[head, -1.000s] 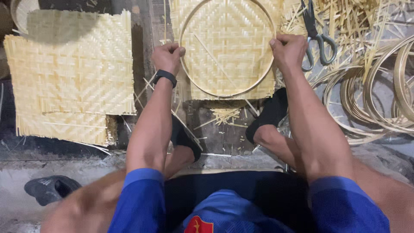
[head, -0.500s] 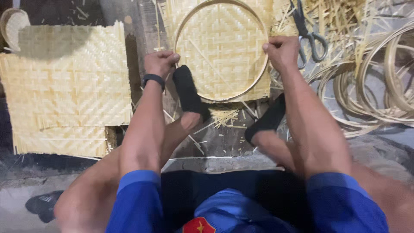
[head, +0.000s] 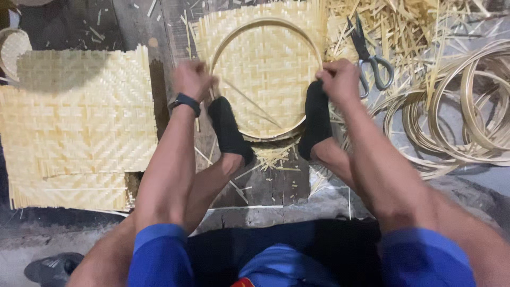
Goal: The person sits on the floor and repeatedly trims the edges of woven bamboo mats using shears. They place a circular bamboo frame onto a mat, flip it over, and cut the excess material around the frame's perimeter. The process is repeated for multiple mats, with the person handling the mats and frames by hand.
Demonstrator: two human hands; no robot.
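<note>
The hoop lies on the woven mat ahead, gripped at its sides by the clenched left hand and right hand. Both socked feet are planted on its near rim. Pressure is best kept even on both sides, so the hoop stays round and centred.

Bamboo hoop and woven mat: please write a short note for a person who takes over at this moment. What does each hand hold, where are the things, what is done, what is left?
Left hand grips the bamboo hoop at its left rim; right hand grips the right rim.
The hoop lies on a woven mat; both feet in black socks press its near edge.
Done: hoop placed on the mat.
Left: mat corners outside the hoop are untrimmed.
Scissors right of hoop, spare hoops far right, stacked mats left.
</note>
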